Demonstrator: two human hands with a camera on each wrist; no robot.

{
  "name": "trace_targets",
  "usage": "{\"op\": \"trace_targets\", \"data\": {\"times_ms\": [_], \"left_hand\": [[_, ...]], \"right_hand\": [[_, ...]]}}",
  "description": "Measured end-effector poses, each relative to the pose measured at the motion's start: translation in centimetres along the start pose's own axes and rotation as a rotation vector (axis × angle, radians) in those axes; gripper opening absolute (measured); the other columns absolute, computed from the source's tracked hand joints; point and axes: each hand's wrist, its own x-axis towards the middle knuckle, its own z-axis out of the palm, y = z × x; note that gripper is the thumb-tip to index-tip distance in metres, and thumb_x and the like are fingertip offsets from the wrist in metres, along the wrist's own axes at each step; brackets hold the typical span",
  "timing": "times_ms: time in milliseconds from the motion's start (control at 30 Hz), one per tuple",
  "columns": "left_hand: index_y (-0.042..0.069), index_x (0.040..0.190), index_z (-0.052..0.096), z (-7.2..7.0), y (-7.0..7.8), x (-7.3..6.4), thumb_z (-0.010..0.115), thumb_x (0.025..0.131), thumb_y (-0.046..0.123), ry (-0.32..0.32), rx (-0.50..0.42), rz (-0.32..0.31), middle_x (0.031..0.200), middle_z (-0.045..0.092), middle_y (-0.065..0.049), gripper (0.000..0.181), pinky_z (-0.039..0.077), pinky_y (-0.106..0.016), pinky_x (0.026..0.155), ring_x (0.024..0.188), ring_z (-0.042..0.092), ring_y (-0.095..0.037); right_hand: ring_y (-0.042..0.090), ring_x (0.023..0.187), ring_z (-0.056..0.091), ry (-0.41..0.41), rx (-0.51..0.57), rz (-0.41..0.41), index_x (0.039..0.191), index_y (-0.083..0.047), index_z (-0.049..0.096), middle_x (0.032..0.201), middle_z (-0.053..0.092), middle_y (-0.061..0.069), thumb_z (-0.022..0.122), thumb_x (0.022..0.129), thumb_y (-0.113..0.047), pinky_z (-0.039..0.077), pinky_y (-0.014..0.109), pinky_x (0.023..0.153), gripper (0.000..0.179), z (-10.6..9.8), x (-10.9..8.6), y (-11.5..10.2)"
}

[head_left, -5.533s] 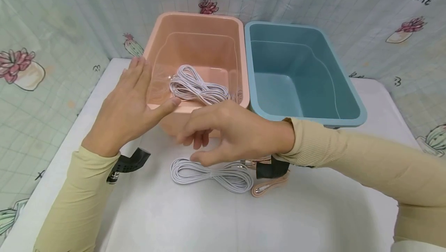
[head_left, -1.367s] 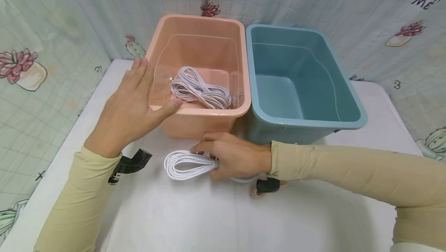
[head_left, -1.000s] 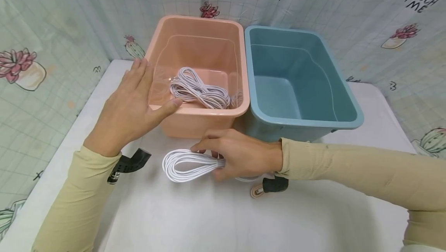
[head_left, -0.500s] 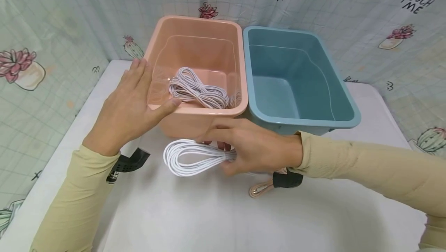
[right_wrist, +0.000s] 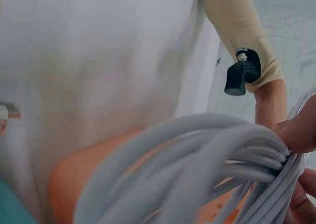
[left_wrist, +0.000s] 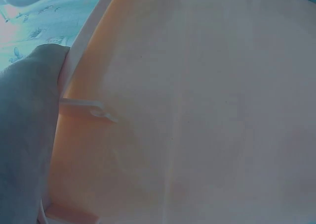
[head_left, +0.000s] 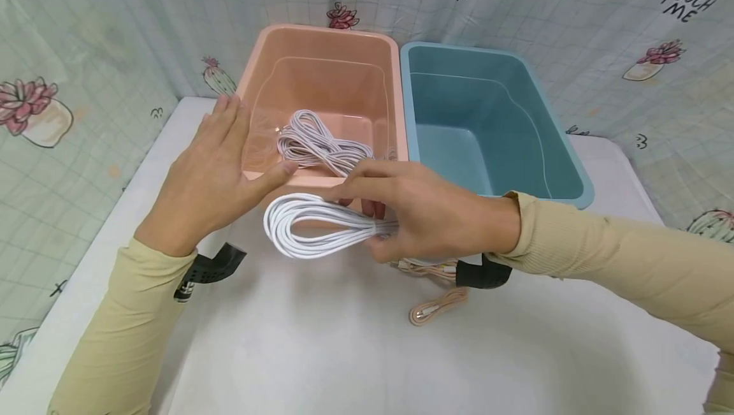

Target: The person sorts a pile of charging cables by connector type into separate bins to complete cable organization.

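My right hand (head_left: pixel 415 204) pinches a coiled white cable (head_left: pixel 280 229) at its tied middle. Its looped end points left, in the air before the peach bin (head_left: pixel 332 77). In the right wrist view, the loops of the white cable (right_wrist: pixel 212 135) fill the foreground, with fingers at the tie. My left hand (head_left: pixel 209 176) lies with straight fingers along the bin's left rim, its thumb over the front rim. The left wrist view shows that hand (left_wrist: pixel 29 125) against the outer wall of the peach bin (left_wrist: pixel 197 110). More coiled white cable (head_left: pixel 321 141) lies inside the bin.
A blue bin (head_left: pixel 470 102) stands to the right of the peach one. On the white table (head_left: pixel 321 345) lie a small peach-coloured cable (head_left: pixel 436 308) and more peach cable (head_left: pixel 424 268), partly covered by the right wrist's black camera mount (head_left: pixel 484 273). Patterned curtains hang behind.
My right hand reached down to the white cable on the table, took hold of it and raised it toward the peach bin's front rim. The peach cables came into fuller view. My left hand stayed put.
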Motion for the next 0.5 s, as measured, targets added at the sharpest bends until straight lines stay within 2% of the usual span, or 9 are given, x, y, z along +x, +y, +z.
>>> {"op": "trace_targets", "data": {"times_ms": [133, 300, 433, 500], "left_hand": [[0.008, 0.156, 0.004, 0.0, -0.1, 0.0, 0.042, 0.088, 0.073, 0.006, 0.009, 0.006, 0.166, 0.001, -0.009, 0.102, 0.016, -0.060, 0.123, 0.156, -0.002, -0.027], [0.006, 0.157, 0.007, -0.1, -0.1, 0.2, 0.043, 0.090, 0.069, 0.022, 0.028, 0.022, 0.166, 0.005, -0.010, 0.098, 0.015, -0.054, 0.125, 0.156, 0.002, -0.029], [0.005, 0.156, 0.007, 0.0, -0.1, 0.3, 0.039, 0.093, 0.065, 0.020, 0.030, 0.031, 0.166, 0.005, -0.009, 0.092, 0.011, -0.049, 0.128, 0.156, 0.002, -0.027], [0.004, 0.156, 0.008, 0.0, -0.2, 0.3, 0.041, 0.093, 0.064, 0.026, 0.022, 0.042, 0.166, 0.006, -0.009, 0.092, 0.011, -0.049, 0.128, 0.156, 0.002, -0.027]], "right_hand": [[0.006, 0.081, 0.054, 0.018, -0.017, 0.008, 0.128, -0.017, 0.063, 0.106, 0.062, -0.006, 0.075, 0.072, -0.010, 0.051, 0.021, 0.067, 0.058, -0.8, 0.5, 0.2], [0.006, 0.083, 0.057, 0.030, 0.059, 0.058, 0.131, -0.018, 0.061, 0.109, 0.062, -0.005, 0.078, 0.072, -0.011, 0.057, 0.021, 0.073, 0.062, -1.7, 1.1, 0.5], [0.004, 0.085, 0.059, 0.053, 0.088, 0.089, 0.132, -0.020, 0.061, 0.115, 0.061, -0.006, 0.080, 0.074, -0.015, 0.057, 0.017, 0.077, 0.061, -2.2, 1.7, 0.7], [0.003, 0.085, 0.060, 0.068, 0.097, 0.088, 0.131, -0.020, 0.061, 0.116, 0.061, -0.006, 0.081, 0.073, -0.015, 0.057, 0.017, 0.078, 0.061, -2.4, 1.9, 0.7]]}}
